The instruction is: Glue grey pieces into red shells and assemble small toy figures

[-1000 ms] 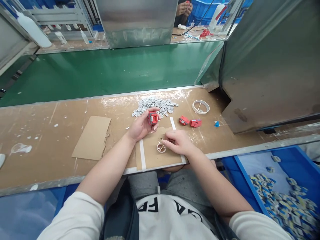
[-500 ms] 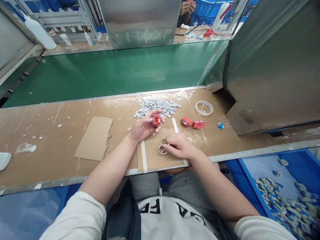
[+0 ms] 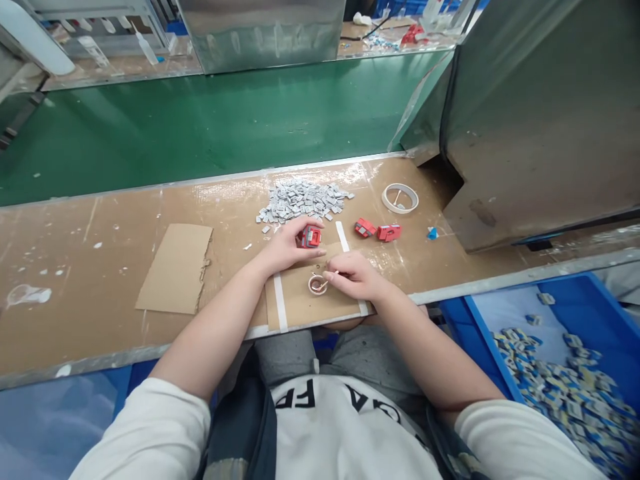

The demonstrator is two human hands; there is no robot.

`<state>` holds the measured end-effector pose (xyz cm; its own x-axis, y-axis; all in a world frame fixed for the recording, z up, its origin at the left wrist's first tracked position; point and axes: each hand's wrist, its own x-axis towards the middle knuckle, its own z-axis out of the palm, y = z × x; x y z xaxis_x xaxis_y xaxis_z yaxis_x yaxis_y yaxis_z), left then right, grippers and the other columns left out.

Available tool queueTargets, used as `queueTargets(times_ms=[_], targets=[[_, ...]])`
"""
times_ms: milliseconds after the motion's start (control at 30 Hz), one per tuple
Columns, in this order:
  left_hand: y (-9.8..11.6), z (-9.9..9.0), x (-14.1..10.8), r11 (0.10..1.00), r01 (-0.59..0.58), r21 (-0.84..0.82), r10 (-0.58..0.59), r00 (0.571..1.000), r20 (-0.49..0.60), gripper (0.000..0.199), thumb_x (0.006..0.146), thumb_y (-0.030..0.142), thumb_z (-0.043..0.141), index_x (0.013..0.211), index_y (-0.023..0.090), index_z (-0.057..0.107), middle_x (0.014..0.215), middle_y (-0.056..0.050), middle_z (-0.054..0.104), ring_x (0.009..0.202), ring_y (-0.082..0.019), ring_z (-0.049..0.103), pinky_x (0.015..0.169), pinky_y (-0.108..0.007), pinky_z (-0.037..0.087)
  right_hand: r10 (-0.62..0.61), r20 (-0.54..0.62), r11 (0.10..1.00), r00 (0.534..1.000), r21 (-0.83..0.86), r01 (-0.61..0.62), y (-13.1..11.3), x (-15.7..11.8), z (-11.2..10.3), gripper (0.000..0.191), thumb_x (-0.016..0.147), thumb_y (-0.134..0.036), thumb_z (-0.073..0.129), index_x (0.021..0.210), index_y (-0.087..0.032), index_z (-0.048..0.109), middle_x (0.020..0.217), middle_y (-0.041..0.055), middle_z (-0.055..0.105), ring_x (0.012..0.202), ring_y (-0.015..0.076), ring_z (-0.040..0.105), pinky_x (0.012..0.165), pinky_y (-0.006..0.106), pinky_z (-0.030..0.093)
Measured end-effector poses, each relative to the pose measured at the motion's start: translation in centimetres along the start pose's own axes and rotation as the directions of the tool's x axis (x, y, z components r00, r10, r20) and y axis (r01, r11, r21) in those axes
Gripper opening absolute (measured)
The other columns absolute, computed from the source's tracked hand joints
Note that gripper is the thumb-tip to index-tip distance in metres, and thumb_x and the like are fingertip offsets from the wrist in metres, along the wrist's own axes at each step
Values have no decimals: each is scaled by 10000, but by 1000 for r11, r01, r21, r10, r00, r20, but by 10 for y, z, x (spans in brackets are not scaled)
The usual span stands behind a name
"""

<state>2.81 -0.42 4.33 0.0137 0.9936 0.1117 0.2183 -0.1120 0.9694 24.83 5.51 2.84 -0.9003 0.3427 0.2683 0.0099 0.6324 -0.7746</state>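
My left hand [image 3: 286, 248] is closed around a small red toy vehicle part [image 3: 312, 236], with its hollow, dark-edged side showing between thumb and fingers. In my right hand [image 3: 356, 275] a thin stick [image 3: 323, 285] is pinched between thumb and fingertips. Its lower end is inside a small round cup [image 3: 311, 291] with a pale rim and a brownish inside. Beneath the cup is a cardboard sheet [image 3: 300, 310] with white tape strips along its sides. Two more red toy parts, one angled [image 3: 365, 227] and one flat-sided [image 3: 389, 233], lie right of the sheet.
Behind my hands is a pile of small grey pieces [image 3: 305, 200]. A white tape roll [image 3: 400, 199] and a blue scrap [image 3: 433, 233] lie to the right. A cardboard piece [image 3: 175, 270] lies left. A blue bin [image 3: 505, 353] of small parts stands lower right; a metal housing [image 3: 540, 133] rises above.
The view has shifted, so most things appear higher. My left hand has turned and lowered the red part towards the table. The stick in my right hand now shows more plainly in the cup.
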Motion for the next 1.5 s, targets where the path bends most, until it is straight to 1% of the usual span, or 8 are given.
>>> queueTargets(times_ms=[167,267,367,667,967,1133,1400,1500], targets=[[-5,-2,-1,958,18,286,-45,995,87,561,754,523,888,1206,231,728,960,-22,713,769,-174,583,708,-270,404,70,-224,996,972,62,-57,-1,0,-2,581,1061,-601,431,618,-232,365,564,-33,348,532,130,349,577,307,290],[-7,-2,-2,921,37,388,-86,990,108,574,766,578,866,1202,232,724,905,-13,714,753,-178,591,694,-268,389,171,-451,985,876,82,-151,0,2,-3,589,1047,-643,434,631,-235,348,592,-23,352,557,141,357,589,316,302],[-6,-1,-2,894,42,445,-102,988,112,578,761,589,863,1196,237,721,926,-18,731,778,-189,616,708,-268,393,224,-549,973,806,82,-215,2,6,-3,570,1038,-651,448,657,-234,371,618,-20,365,589,148,372,607,317,314],[-4,0,0,857,43,514,-117,987,112,568,751,598,854,1173,237,736,839,-6,710,716,-182,578,670,-260,349,216,-478,959,852,-61,-278,12,12,3,508,1069,-562,447,690,-236,351,642,-23,385,622,151,407,631,319,311],[-3,2,1,827,43,560,-119,988,100,510,761,537,854,1163,244,738,949,-35,770,833,-234,667,717,-284,396,121,-416,930,901,-271,-250,6,11,2,402,1066,-410,437,711,-244,350,644,-1,433,633,177,433,647,337,277],[-6,3,1,812,22,584,-97,991,97,511,776,528,841,1184,239,739,1033,-55,791,894,-256,698,753,-301,428,69,-362,959,930,-234,-163,5,13,4,410,1088,-392,421,712,-245,345,663,-3,435,645,174,449,665,332,303],[0,4,1,812,58,580,-141,985,100,515,777,538,849,1195,260,732,979,-17,774,856,-219,677,732,-288,437,54,-522,976,851,-153,-156,7,11,4,461,1078,-413,477,687,-240,304,627,-35,343,585,140,362,598,317,270],[-1,2,1,863,67,500,-127,988,87,518,776,510,852,1204,249,720,960,-11,746,819,-196,648,723,-284,438,-64,-413,996,908,-79,34,5,7,1,463,1086,-394,460,674,-239,315,613,-36,341,559,133,357,582,308,282]])
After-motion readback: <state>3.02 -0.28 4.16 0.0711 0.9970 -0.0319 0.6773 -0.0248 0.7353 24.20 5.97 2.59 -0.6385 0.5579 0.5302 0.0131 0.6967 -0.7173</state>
